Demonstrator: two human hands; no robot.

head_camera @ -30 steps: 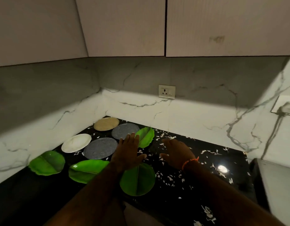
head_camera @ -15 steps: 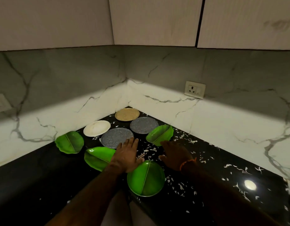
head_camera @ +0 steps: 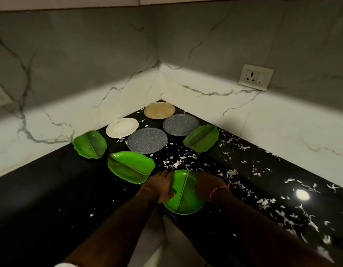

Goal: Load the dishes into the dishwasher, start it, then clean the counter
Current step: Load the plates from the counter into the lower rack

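Head view: left hand [head_camera: 159, 186] and right hand [head_camera: 207, 186] curled onto opposite rims of nearest green leaf plate [head_camera: 183, 197] on bench [head_camera: 51, 189]; likely light, stiff, slick, best gripped at edges.

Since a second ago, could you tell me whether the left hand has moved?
Yes. The left hand has drawn back from the nearer grey plate and now grips the nearest green plate.

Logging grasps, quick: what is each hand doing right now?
Left hand: grips the left edge of the nearest green leaf-shaped plate.
Right hand: holds the same plate's right edge.
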